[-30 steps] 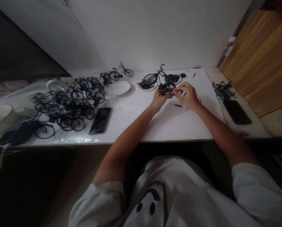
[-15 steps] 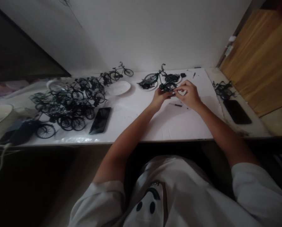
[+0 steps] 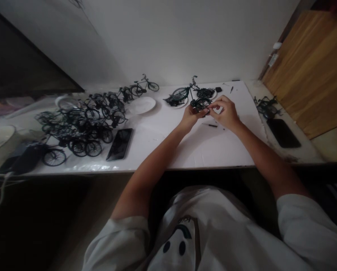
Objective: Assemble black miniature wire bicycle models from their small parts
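Note:
A dark miniature bicycle [image 3: 191, 94] is held up over the white tabletop [image 3: 168, 135], its handlebar at the top. My left hand [image 3: 190, 117] is closed around its lower part, near one wheel. At the right side of that wheel, my right hand [image 3: 224, 112] pinches with thumb and forefinger; whether it grips the wheel's edge or a tiny part is too small to tell. Behind the bicycle are two small plates of dark parts, a left heap [image 3: 174, 101] and a right heap [image 3: 205, 92]. Below my hands lies a thin dark tool [image 3: 210, 125].
Many finished-looking miniature bicycles [image 3: 83, 124] crowd the left side, with one bicycle [image 3: 144, 86] standing by the wall. A white plate [image 3: 142, 105] and a phone [image 3: 119, 144] lie beside them. At the right edge are another dark phone [image 3: 283, 133] and green-black bicycle frames [image 3: 267, 107].
Almost nothing differs. Both hands stay at the same wheel, with only a slight shift of the fingers.

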A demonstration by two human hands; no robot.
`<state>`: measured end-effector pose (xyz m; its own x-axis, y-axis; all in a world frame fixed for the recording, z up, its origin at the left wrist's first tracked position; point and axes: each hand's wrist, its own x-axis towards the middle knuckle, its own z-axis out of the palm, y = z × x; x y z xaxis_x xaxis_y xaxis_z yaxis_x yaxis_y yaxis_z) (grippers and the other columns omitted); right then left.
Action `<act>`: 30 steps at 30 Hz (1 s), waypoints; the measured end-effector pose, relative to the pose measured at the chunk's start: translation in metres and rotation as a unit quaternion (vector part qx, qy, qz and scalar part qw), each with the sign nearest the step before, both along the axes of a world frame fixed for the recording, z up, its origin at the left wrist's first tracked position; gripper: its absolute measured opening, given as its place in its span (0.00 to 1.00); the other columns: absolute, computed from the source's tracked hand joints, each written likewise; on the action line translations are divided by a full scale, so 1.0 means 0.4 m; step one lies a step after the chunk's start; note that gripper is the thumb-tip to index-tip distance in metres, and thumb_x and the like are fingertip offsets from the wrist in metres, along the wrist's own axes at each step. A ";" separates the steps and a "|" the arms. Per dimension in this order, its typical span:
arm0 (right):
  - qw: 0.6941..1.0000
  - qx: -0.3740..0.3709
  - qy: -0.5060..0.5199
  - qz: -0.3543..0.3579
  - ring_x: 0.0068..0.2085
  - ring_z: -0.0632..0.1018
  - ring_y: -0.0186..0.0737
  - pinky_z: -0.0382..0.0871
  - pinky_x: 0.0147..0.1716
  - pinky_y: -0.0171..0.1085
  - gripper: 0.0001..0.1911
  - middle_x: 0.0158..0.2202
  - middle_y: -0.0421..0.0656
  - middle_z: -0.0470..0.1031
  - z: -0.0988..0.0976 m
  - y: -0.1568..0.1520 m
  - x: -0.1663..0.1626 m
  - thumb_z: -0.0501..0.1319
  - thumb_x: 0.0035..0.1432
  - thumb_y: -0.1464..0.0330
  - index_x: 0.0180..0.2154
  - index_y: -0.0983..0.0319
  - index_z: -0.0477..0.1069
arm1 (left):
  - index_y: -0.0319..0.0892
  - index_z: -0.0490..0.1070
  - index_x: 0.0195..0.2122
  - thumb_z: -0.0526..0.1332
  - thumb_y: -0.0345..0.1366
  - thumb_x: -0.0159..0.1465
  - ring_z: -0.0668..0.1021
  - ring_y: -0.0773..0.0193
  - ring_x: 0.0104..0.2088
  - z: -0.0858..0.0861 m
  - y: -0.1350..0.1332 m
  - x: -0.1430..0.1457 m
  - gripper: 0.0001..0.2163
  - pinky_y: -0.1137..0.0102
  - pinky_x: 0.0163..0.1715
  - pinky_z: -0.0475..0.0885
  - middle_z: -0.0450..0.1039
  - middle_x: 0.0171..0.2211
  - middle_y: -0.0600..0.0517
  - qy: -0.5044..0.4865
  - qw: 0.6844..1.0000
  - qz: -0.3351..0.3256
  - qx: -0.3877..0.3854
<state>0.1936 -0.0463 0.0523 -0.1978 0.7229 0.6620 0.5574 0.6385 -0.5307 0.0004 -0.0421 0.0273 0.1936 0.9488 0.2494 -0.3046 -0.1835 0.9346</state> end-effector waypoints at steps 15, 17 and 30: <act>1.000 -0.009 -0.007 0.013 0.42 0.75 0.45 0.80 0.42 0.46 0.06 0.45 0.48 0.73 -0.016 0.009 0.004 0.69 0.65 0.63 0.42 0.57 0.82 | 0.40 0.77 0.42 0.84 0.49 0.50 0.81 0.64 0.37 0.000 0.004 -0.002 0.27 0.68 0.38 0.75 0.83 0.40 0.47 0.005 1.000 0.004 -0.015; 1.000 -0.007 -0.006 0.016 0.42 0.75 0.45 0.80 0.43 0.47 0.06 0.46 0.48 0.72 -0.018 0.011 0.005 0.69 0.66 0.63 0.42 0.57 0.82 | 0.40 0.77 0.42 0.84 0.48 0.50 0.81 0.63 0.37 0.001 0.004 -0.002 0.26 0.68 0.39 0.75 0.83 0.39 0.47 0.004 1.000 0.003 -0.014; 0.999 -0.001 -0.007 0.034 0.41 0.75 0.44 0.78 0.38 0.42 0.04 0.46 0.47 0.71 -0.009 0.008 0.005 0.70 0.63 0.64 0.39 0.57 0.81 | 0.40 0.76 0.37 0.74 0.37 0.52 0.85 0.61 0.32 0.014 0.005 -0.003 0.14 0.69 0.29 0.63 0.82 0.33 0.49 0.013 0.999 -0.011 -0.032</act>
